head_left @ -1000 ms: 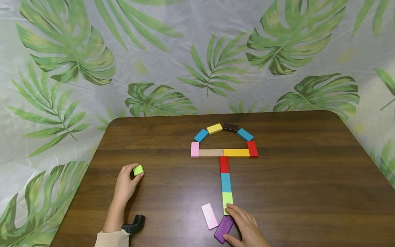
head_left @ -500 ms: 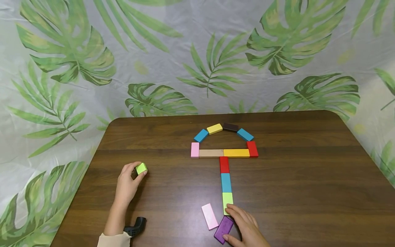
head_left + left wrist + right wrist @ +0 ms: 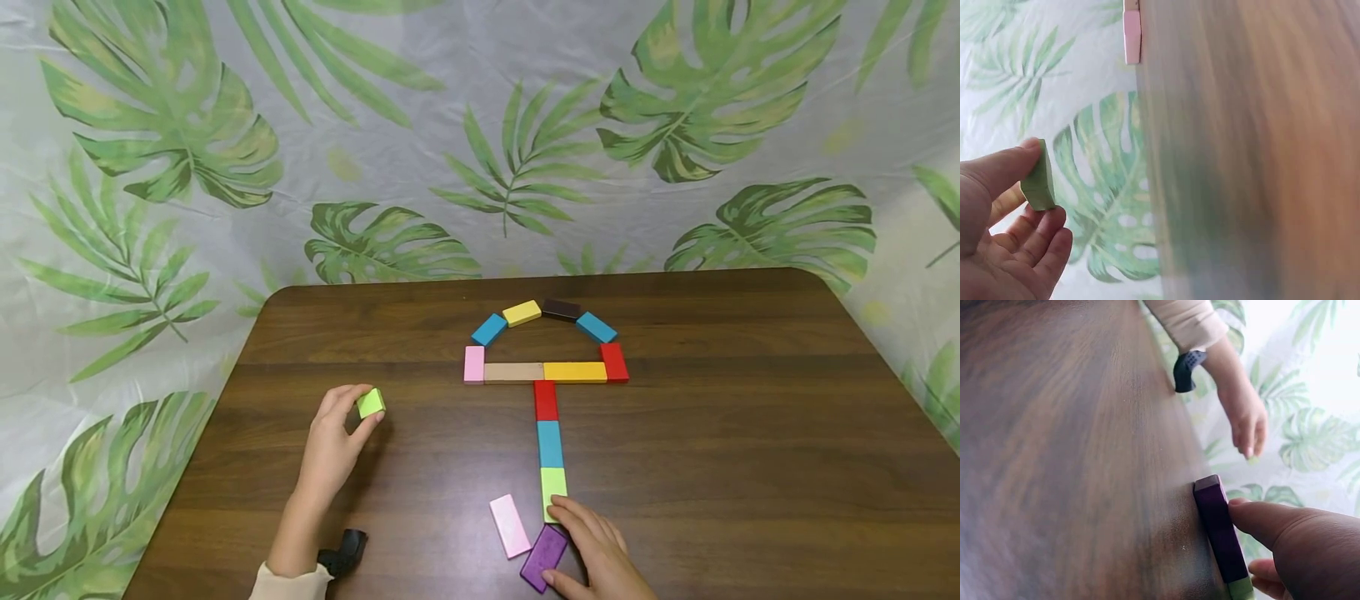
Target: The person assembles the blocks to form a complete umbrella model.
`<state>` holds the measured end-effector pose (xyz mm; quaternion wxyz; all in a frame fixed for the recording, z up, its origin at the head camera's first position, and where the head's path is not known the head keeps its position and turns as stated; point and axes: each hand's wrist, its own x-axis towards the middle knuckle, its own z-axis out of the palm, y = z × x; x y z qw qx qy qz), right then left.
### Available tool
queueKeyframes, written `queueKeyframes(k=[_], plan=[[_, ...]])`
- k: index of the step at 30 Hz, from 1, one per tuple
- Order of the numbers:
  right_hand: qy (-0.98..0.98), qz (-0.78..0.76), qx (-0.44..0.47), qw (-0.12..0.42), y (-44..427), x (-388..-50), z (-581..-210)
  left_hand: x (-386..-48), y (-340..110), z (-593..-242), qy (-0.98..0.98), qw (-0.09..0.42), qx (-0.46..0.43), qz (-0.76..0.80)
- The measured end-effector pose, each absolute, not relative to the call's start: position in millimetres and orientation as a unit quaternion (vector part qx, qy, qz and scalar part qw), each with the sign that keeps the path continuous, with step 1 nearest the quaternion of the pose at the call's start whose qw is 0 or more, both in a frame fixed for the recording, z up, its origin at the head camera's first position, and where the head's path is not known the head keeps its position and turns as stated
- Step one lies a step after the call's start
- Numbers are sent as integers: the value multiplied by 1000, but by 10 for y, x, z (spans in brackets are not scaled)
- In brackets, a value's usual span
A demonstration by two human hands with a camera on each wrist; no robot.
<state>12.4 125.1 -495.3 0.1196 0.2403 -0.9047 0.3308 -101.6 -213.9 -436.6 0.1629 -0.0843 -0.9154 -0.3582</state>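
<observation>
My left hand (image 3: 332,450) pinches a small lime-green block (image 3: 371,403) between thumb and fingers. The left wrist view shows this green block (image 3: 1040,181) held up off the table. On the right, my right hand (image 3: 600,554) rests with its fingertips on a lime-green block (image 3: 553,487), the lowest of a vertical row. Its thumb touches a purple block (image 3: 543,558) lying tilted below that row. In the right wrist view, the thumb lies against the purple block (image 3: 1219,531). A loose pale pink block (image 3: 510,526) lies left of the purple one, their corners close together.
Above the green block, the row has a blue block (image 3: 550,444) and a red block (image 3: 546,401). It meets a tan block (image 3: 513,372) and an orange block (image 3: 574,372), under an arch of several coloured blocks. A leaf-patterned cloth (image 3: 525,125) hangs behind the wooden table (image 3: 750,417).
My left hand has moved right with the green block, toward the middle of the table. The right hand and the laid blocks have stayed in place.
</observation>
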Motion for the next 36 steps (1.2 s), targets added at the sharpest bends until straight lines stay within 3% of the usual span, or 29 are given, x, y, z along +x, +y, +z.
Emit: queueKeyframes(k=[14, 36], plan=[[-908, 333, 232, 110, 1245, 133, -4921, -931, -1759, -4223, -894, 196, -193, -354], [-910, 339, 224, 81, 1231, 142, -4895, -862, -1257, -4376, -889, 115, -286, -338]])
